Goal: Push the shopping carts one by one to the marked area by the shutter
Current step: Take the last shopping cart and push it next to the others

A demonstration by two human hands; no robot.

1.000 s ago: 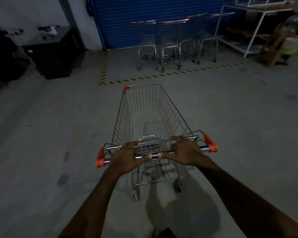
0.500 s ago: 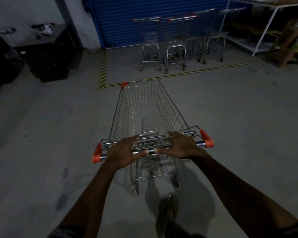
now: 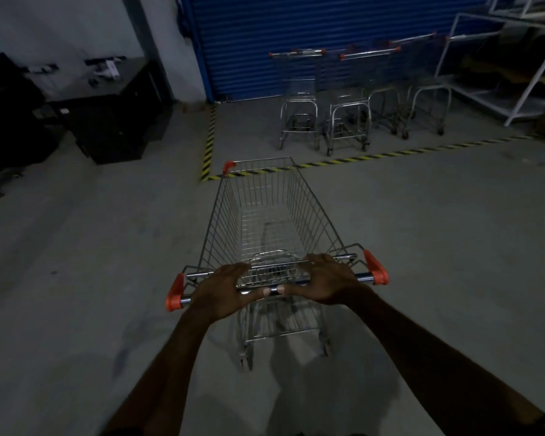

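Head view, dim light, edges of the picture soft.

My left hand [image 3: 221,291] grips the handle [image 3: 364,277] of the cart [image 3: 265,221], fingers curled over the bar. My right hand [image 3: 324,283] grips the same bar, fingers also wrapped over the top. Thumbs lie along the bar and almost meet at its middle. Both forearms run out of the bottom of the picture.

The cart stands on the grey floor [image 3: 453,231] straight ahead of me, basket empty. Its far rim with the orange corner piece overlaps the striped floor tape [image 3: 390,154] as I see it. Whether the front wheels have reached the tape I cannot tell; the basket hides them. Only the rear wheels show, blurred, under my hands.

Beyond the tape, parked carts [image 3: 346,121] stand side by side against the blue shutter [image 3: 296,42]. Their wire baskets nearly vanish against the blue slats, so the exact count is hard to make out; the handles and lower frames read best.

Left, a black cabinet [image 3: 114,121] with small things on top, too dark to name. Right, a white rack [image 3: 535,80], cut off by the edge. My shadow falls on the floor below the cart.
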